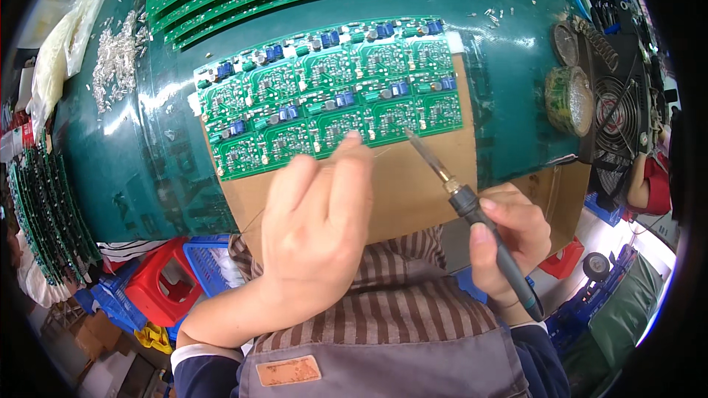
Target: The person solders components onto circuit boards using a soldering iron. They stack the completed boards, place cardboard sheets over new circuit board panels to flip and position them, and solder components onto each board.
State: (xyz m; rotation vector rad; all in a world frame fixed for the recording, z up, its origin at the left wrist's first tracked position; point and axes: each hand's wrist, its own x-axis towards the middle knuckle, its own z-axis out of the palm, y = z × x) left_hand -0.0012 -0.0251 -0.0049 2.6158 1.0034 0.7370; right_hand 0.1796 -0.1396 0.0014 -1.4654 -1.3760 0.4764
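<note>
green worktable (516, 114), red stool (150, 301)

Lt: bright | glare: wht patches, grn tabletop (509, 103) | blur: hands (313, 228), L fingertips | edges: fisheye bend, blk corners

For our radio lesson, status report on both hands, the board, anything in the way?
Right hand gripping soldering iron, tip over near edge of circuit board. Left hand blurred, hiding part of that edge. Board on cardboard.
</note>
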